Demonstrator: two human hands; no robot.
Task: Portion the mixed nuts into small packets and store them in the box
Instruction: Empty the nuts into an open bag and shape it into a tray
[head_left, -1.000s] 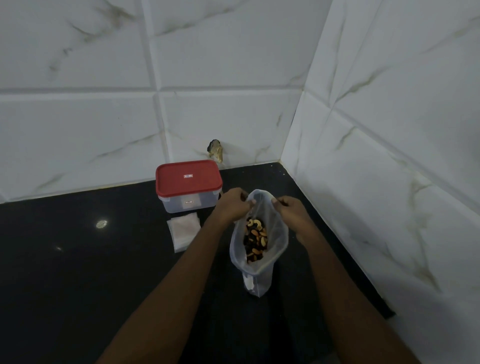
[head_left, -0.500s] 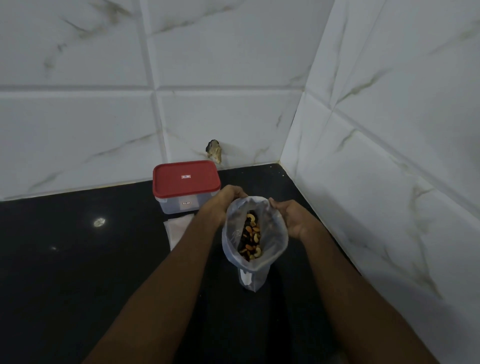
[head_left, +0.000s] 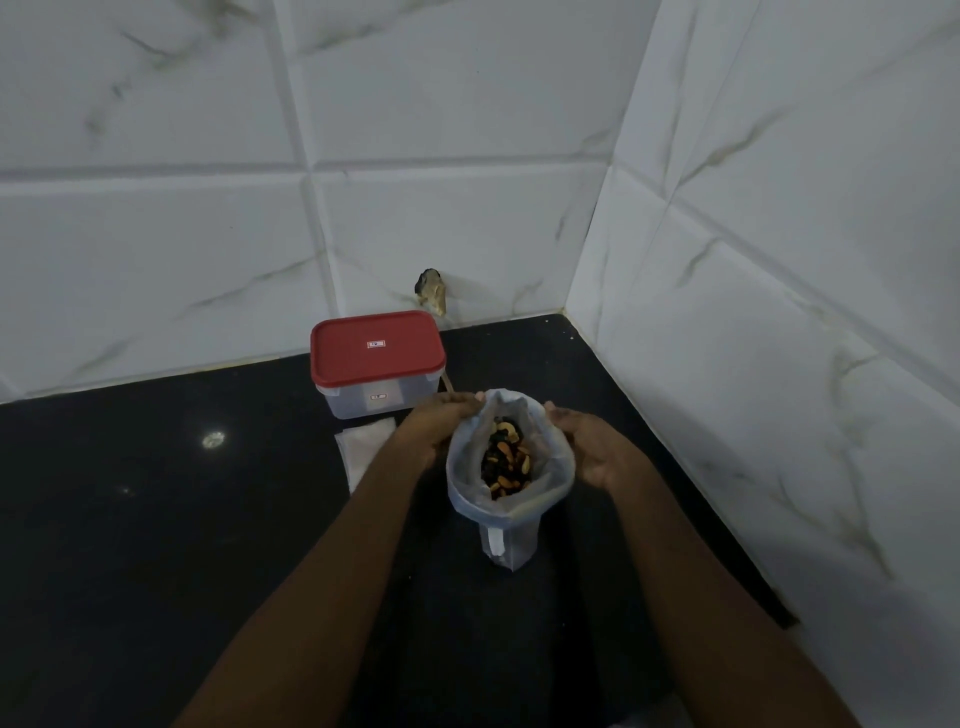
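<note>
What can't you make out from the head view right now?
Head view only:
Box contents: red lid on, walls frosted.
Small packets: left forearm covers part; count unclear.
Nuts low in the bag: hidden by its rim.
Lid label: too small to read.

Both forearms run off the bottom edge. The left hand (head_left: 441, 423) covers the box's (head_left: 353, 402) near right corner, and its forearm hides part of the packets (head_left: 361, 449). The labels on the lid (head_left: 376, 358) and box are too small to read. The bag's (head_left: 511, 535) frosted plastic clouds the lower nuts (head_left: 506, 462). The lump (head_left: 431, 291) on the wall (head_left: 467, 218) cannot be identified.
</note>
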